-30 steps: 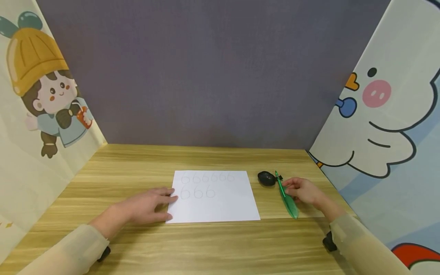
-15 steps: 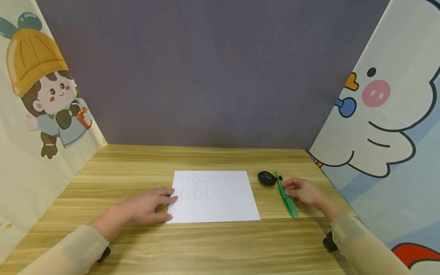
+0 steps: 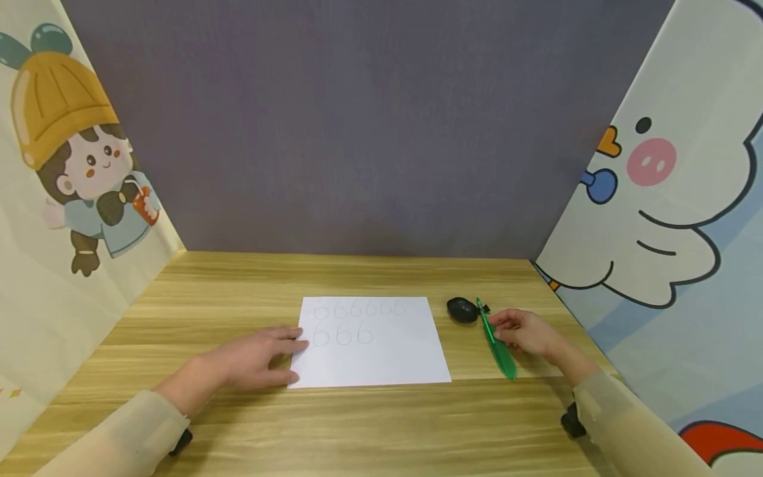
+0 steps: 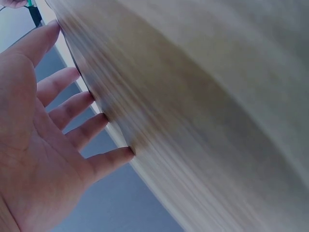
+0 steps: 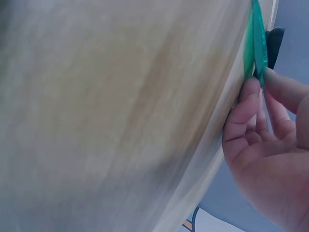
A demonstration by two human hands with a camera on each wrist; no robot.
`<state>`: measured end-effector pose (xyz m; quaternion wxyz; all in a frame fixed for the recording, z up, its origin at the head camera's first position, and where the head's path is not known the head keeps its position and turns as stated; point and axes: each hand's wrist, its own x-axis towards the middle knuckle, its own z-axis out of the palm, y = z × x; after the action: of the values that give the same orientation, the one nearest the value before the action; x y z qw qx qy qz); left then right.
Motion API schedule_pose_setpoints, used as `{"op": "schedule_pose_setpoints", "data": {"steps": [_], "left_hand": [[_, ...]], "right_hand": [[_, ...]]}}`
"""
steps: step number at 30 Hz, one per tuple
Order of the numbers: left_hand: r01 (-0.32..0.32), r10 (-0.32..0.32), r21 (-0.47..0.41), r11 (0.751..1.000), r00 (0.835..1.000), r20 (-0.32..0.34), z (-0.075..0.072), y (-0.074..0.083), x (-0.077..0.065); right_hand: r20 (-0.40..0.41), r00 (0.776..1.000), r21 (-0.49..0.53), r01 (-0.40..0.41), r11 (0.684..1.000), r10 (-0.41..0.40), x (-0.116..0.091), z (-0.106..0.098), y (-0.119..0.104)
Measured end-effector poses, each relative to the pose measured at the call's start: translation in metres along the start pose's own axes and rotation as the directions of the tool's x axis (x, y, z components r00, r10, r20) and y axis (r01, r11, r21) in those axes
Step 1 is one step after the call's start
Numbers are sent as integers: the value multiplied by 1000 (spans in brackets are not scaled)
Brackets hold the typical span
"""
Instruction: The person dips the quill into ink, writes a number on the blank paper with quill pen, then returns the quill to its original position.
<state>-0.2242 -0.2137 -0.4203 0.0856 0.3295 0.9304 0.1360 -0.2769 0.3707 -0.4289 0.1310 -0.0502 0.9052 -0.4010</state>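
A sheet of white paper (image 3: 381, 358) with two rows of pencilled 6s lies on the wooden table. My left hand (image 3: 265, 358) rests at its left edge, fingers spread, a few fingertips on the sheet. To the right of the paper, the thumb and fingers of my right hand (image 3: 527, 331) pinch a slim green pen (image 3: 485, 320) with a leaf-shaped green end (image 3: 504, 361). In the right wrist view the green leaf-shaped part (image 5: 259, 43) rises from between the thumb and fingertips. A glossy black rounded object (image 3: 461, 309) lies just left of the pen's upper end; its kind is unclear.
The wooden table (image 3: 357, 430) ends at a grey-purple back panel (image 3: 357, 132). Printed cartoon panels stand at both sides, the right one (image 3: 667, 252) close beyond my right arm. A dark wrist device (image 3: 572, 421) sits under the right sleeve.
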Motion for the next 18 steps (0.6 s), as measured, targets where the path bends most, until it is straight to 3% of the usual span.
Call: {"op": "schedule_pose_setpoints", "data": {"steps": [18], "left_hand": [[14,-14,5,1000,999,-43,3,-3,3]], "right_hand": [[-70,996,16,57,998,-55,-3,-5,-10]]}}
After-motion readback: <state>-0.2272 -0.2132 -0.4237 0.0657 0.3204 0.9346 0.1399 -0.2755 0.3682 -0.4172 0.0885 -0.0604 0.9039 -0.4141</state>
